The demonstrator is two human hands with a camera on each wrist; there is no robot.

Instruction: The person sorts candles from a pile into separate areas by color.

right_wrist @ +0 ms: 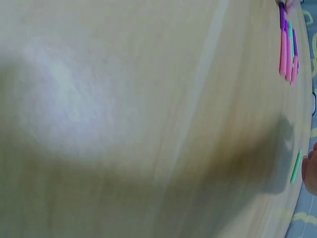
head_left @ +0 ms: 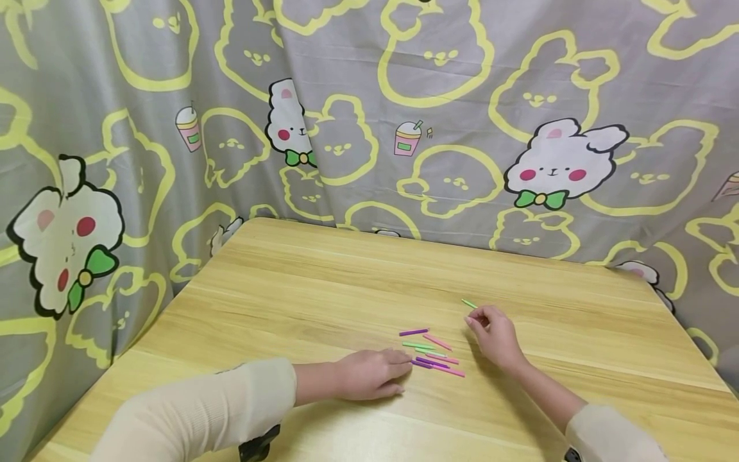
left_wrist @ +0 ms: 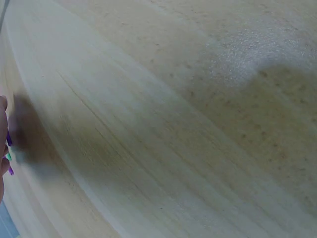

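Note:
In the head view several thin coloured sticks (head_left: pixel 443 359) in purple, pink and green lie loosely bunched on the wooden table (head_left: pixel 323 289). My left hand (head_left: pixel 372 374) rests palm down at their left, fingers stretched out, fingertips right at a purple stick (head_left: pixel 420 364). To the right and farther back, my right hand (head_left: pixel 493 333) is over the table, thumb and forefinger curved toward each other. A single green stick (head_left: pixel 469 303) shows just beyond its fingertips, partly hidden. The right wrist view shows this green stick (right_wrist: pixel 295 167) beside the fingers (right_wrist: pixel 310 173), with a thin gap between.
A purple stick (head_left: pixel 414 332) lies at the far side of the bunch, near a pink stick (head_left: pixel 437 341). Behind the table and along its left hangs a grey curtain (head_left: pixel 358 70) with yellow outlines and cartoon animals. Pale sleeves (head_left: pixel 196 410) cover the forearms.

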